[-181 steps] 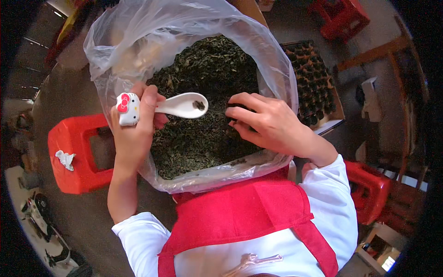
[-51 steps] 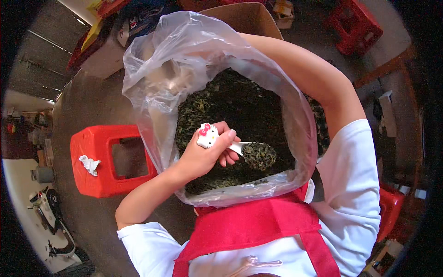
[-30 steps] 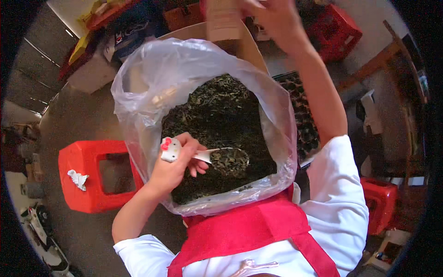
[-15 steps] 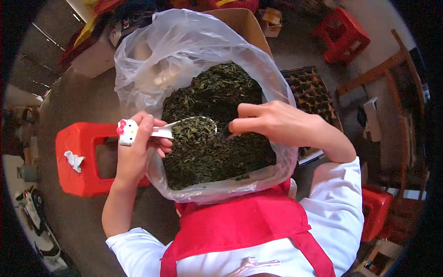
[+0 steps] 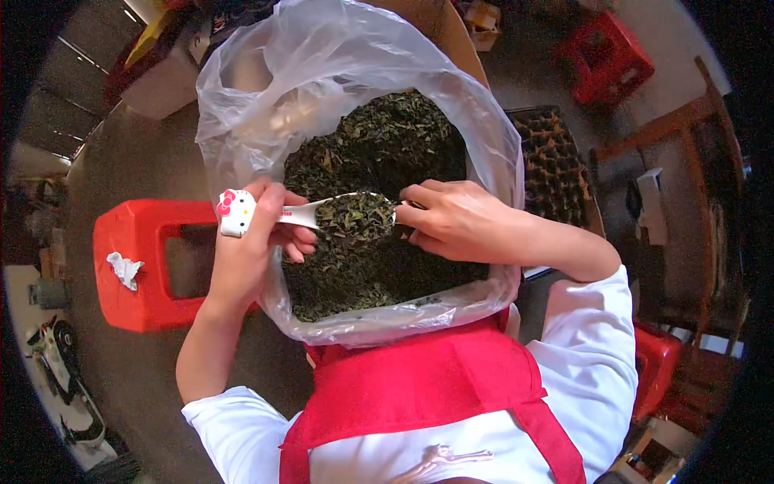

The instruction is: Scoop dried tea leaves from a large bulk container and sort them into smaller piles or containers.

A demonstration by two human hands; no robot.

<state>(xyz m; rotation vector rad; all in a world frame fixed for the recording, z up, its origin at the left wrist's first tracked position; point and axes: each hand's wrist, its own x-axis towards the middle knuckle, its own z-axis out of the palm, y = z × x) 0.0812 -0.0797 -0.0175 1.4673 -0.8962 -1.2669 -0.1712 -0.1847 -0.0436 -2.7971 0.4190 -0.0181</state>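
My left hand (image 5: 262, 224) grips a white spoon (image 5: 300, 215) by its handle, which ends in a cat's head with a pink bow. Dried dark-green leaves (image 5: 359, 218) are heaped in the spoon's bowl. The spoon is over a large clear plastic bag (image 5: 339, 56) full of the same kind of leaves (image 5: 395, 121). At the bowl's far end, my right hand (image 5: 447, 219) is closed, its thumb and fingers pinched together beside the rim. What they hold, if anything, is too small to make out.
The bag stands in a cardboard box (image 5: 439, 20). To the left is a red plastic stool (image 5: 129, 302) with crumpled white paper (image 5: 125, 270) on it. A tray with many cells (image 5: 552, 161) sits right of the bag, and another red stool (image 5: 605, 60) is at the far right.
The spoon and my left hand have shifted a little right and up. My right hand has come down toward the spoon's tip, with its fingers at the rim.
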